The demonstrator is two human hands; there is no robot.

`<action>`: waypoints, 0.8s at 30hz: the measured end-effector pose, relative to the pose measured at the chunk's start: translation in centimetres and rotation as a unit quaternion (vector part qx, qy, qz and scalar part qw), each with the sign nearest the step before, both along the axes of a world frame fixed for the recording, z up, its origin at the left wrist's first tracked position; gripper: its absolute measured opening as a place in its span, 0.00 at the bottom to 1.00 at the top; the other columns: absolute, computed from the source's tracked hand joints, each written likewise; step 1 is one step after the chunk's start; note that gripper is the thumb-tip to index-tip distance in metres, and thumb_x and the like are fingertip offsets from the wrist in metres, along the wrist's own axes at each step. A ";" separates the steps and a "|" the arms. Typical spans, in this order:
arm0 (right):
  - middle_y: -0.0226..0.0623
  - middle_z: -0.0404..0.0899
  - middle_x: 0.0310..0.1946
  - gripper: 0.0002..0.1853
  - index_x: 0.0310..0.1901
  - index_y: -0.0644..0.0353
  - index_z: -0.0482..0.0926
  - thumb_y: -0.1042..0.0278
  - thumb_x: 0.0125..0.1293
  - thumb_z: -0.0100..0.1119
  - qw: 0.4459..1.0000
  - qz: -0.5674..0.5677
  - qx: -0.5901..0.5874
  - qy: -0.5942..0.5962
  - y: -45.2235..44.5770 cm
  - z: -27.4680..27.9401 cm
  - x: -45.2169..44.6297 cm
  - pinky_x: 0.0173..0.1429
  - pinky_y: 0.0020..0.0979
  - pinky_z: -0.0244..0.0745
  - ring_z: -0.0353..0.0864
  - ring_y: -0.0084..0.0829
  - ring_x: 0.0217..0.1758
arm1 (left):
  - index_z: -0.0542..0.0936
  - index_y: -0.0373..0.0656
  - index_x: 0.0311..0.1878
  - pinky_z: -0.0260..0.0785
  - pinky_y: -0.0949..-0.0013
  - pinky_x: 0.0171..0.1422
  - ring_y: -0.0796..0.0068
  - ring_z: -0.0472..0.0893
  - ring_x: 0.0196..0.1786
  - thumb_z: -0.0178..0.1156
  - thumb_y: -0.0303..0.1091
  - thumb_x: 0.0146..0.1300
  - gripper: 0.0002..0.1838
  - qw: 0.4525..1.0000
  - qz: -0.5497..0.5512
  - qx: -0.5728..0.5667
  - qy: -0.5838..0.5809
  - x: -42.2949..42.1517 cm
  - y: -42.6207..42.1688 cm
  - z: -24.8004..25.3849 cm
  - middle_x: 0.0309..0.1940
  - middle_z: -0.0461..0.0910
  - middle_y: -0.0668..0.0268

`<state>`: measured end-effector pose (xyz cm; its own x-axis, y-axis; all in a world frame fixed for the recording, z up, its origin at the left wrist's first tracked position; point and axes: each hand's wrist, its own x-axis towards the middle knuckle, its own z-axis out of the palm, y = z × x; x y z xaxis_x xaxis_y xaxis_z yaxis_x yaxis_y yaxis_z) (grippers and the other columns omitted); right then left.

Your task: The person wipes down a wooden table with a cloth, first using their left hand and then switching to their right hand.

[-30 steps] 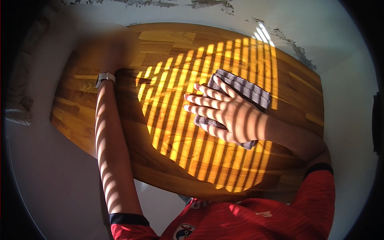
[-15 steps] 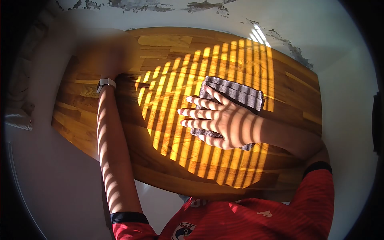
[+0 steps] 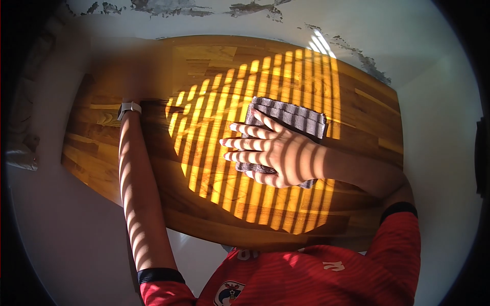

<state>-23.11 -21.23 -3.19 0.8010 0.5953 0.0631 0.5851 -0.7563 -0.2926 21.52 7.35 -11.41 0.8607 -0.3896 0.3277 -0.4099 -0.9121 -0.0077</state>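
My right hand [image 3: 278, 153] lies flat with its fingers spread on a grey ribbed cloth [image 3: 301, 120]. The cloth rests on the wooden tabletop, and its upper part shows beyond the thumb. Part of it is covered by my palm and fingers. My left hand [image 3: 135, 74] is over the tabletop's far left part, but a blurred patch hides its fingers. A pale watch [image 3: 131, 107] is on the left wrist.
The wooden tabletop [image 3: 204, 224] has rounded edges and carries bright stripes of sunlight and shadow. Behind it stands a white wall with peeling paint [image 3: 171, 6]. Blurred items [image 3: 23, 153] are at the far left.
The whole view has shifted slightly, so everything appears a little further left. My right hand and the cloth keep about the same place on the tabletop.
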 end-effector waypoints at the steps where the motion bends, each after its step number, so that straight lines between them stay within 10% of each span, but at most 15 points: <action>1: 0.31 0.56 0.87 0.35 0.81 0.47 0.69 0.48 0.74 0.53 1.000 0.002 -0.008 -0.007 0.0 0.0 0.0 0.91 0.61 0.19 0.43 0.39 0.92 | 0.63 0.61 0.86 0.41 0.39 0.89 0.51 0.53 0.89 0.40 0.72 0.77 0.41 1.000 0.011 -0.001 0.009 -0.3 -0.1 0.4 0.88 0.56 0.62; 20: 0.39 0.54 0.88 0.34 0.82 0.52 0.65 0.47 0.81 0.44 0.998 -0.047 -0.032 0.033 -0.2 1.6 -0.6 0.92 0.52 0.22 0.45 0.38 0.92 | 0.64 0.58 0.85 0.42 0.38 0.89 0.49 0.54 0.88 0.41 0.74 0.76 0.43 0.999 0.009 -0.025 0.018 -0.7 -0.4 0.9 0.88 0.57 0.62; 22: 0.41 0.57 0.86 0.30 0.78 0.53 0.72 0.49 0.81 0.45 0.954 -0.136 -0.111 0.242 -0.9 2.8 1.3 0.93 0.48 0.26 0.51 0.38 0.90 | 0.65 0.58 0.84 0.43 0.39 0.88 0.48 0.56 0.87 0.44 0.73 0.75 0.43 1.000 0.003 -0.026 0.010 0.1 0.0 0.7 0.86 0.59 0.60; 24: 0.41 0.69 0.76 0.28 0.71 0.56 0.76 0.45 0.83 0.44 0.974 -0.103 -0.174 -0.107 -6.3 -1.0 4.1 0.78 0.43 0.57 0.68 0.35 0.73 | 0.67 0.57 0.83 0.46 0.37 0.87 0.46 0.59 0.85 0.46 0.74 0.73 0.43 0.994 0.030 -0.099 0.041 -3.0 -1.6 3.0 0.84 0.63 0.59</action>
<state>-18.97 -27.54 -4.19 0.8962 0.4390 0.0643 0.4305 -0.8954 0.1133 18.47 5.75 -8.37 0.9075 -0.2715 0.3205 -0.3464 -0.9153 0.2054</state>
